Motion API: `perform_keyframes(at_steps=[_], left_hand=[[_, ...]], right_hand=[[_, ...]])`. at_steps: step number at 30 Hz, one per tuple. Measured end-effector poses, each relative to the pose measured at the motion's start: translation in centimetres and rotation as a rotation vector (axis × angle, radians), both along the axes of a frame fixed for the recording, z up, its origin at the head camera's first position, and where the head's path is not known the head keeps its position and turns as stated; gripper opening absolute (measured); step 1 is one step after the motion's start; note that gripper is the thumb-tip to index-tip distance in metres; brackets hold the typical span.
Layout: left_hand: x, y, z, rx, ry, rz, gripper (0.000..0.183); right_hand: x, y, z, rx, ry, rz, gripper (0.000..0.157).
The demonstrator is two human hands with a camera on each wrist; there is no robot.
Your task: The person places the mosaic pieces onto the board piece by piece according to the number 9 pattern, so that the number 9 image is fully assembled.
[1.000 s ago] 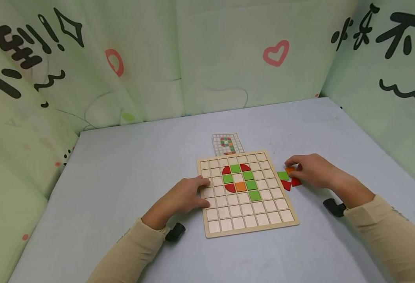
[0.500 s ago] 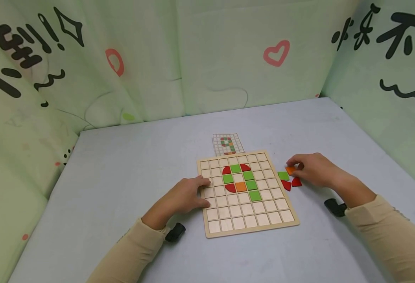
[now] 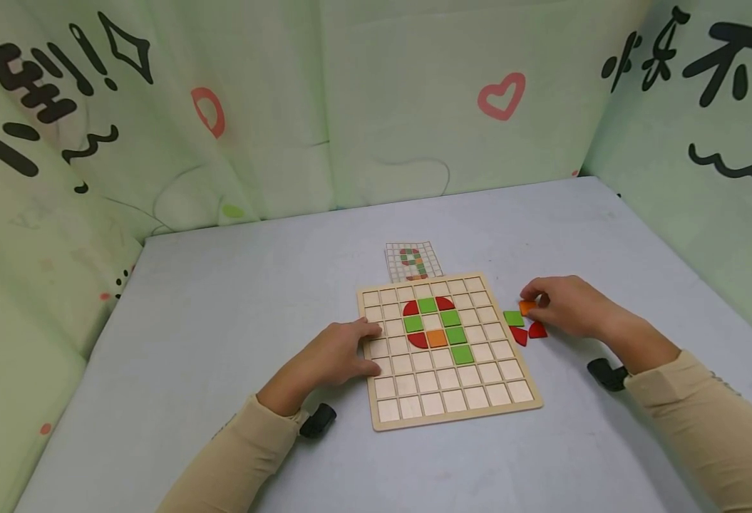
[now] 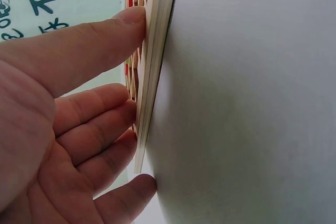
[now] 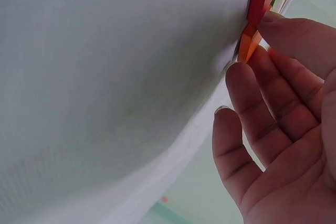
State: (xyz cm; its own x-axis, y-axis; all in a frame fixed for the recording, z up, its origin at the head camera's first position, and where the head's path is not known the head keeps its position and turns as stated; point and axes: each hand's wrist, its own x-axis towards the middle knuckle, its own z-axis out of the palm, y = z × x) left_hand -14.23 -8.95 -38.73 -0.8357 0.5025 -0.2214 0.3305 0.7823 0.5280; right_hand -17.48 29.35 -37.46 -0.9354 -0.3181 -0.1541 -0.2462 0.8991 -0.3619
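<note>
A square wooden grid board [image 3: 414,385] lies on the table, with red, green and orange tiles set in its cells. My left hand [image 3: 333,356] rests at the board's left edge, thumb and fingertips touching the rim; in the left wrist view the fingers [image 4: 94,129] are loosely extended. Right of the board, my right hand [image 3: 571,306] pinches an orange square tile [image 3: 527,307] between thumb and fingers. The same orange tile [image 5: 249,44] shows at the fingertips in the right wrist view. Beside it lie a green square tile [image 3: 513,318] and two red quarter-round tiles [image 3: 537,330].
Behind the board, a printed pattern card [image 3: 412,260] lies partly under or against its far edge. A white cloth-covered table [image 3: 234,299] extends around everything. Pale green curtains [image 3: 401,142] with black lettering stand at the back and sides.
My right hand has shifted very slightly to the right and away, and the orange tile has moved a little with it. My left hand and the board stay put.
</note>
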Motion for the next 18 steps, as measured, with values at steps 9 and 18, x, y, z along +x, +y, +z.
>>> perform_keyframes(at_steps=[9,18], left_hand=[[-0.07,0.13,0.04,-0.008,-0.012,0.012,0.062],[0.01,0.09,0.08,-0.009,-0.010,0.007,0.061]], right_hand=[[-0.07,0.27,-0.02,0.000,-0.017,-0.011,0.031],[-0.09,0.06,-0.06,0.012,0.002,0.012,0.027]])
